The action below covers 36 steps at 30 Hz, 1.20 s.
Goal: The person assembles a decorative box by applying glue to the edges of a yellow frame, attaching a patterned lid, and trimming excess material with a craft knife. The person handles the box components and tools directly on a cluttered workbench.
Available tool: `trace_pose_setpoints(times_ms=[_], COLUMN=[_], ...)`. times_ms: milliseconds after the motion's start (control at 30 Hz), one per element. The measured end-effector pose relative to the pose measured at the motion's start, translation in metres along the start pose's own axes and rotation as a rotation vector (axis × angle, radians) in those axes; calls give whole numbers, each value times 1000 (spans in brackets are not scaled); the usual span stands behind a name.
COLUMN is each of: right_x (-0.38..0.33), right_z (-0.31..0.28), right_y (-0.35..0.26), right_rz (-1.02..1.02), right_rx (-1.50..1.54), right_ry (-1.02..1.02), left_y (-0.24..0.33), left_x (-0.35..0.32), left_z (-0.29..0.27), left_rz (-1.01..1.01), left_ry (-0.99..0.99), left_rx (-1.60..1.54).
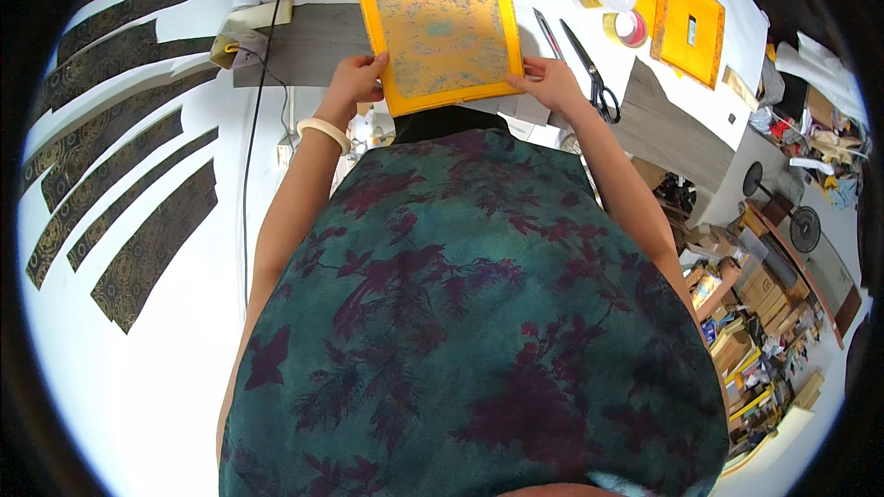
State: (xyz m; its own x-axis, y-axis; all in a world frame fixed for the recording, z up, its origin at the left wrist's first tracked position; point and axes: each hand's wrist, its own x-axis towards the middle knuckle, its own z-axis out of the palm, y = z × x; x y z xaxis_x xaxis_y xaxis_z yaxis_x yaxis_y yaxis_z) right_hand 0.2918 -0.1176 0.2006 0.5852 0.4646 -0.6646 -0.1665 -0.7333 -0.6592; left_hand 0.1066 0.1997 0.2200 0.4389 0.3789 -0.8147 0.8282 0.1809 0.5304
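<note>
Your left hand (pixel 354 78) and right hand (pixel 548 81) each pinch a lower corner of the yellow brocade panel (pixel 440 29), which lies flat on the white surface (pixel 166 359). It looks like a thin, stiff, light board faced in slick fabric. Grip the plain yellow border, not the patterned centre. Scissors (pixel 589 74) lie just right.

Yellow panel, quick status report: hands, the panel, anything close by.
Left hand and right hand grip the lower corners of the yellow panel. Panel flat on the white table. Black scissors just right of the right hand, not touching.
</note>
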Motion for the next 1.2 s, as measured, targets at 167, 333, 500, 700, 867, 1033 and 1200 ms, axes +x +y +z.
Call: trace_pose_setpoints(times_ms=[167, 333, 500, 700, 867, 1033, 1200], right_x=[31, 44, 64, 63, 33, 24, 18], right_z=[-3, 1, -2, -4, -9, 3, -4], right_y=[-50, -36, -39, -68, -62, -59, -70], right_rz=[-13, -18, -18, -70, -169, -84, -21], right_rx=[84, 1, 41, -69, 263, 402, 441], right_ry=[81, 96, 208, 146, 161, 56, 28], left_y=[19, 20, 36, 34, 25, 13, 12], left_x=[18, 25, 26, 37, -2, -19, -15], left_z=[-3, 1, -1, 0, 3, 15, 0], left_rz=[74, 66, 149, 181, 98, 335, 199], left_ry=[47, 73, 43, 68, 152, 99, 67], left_rx=[20, 71, 76, 154, -178, -244, -231])
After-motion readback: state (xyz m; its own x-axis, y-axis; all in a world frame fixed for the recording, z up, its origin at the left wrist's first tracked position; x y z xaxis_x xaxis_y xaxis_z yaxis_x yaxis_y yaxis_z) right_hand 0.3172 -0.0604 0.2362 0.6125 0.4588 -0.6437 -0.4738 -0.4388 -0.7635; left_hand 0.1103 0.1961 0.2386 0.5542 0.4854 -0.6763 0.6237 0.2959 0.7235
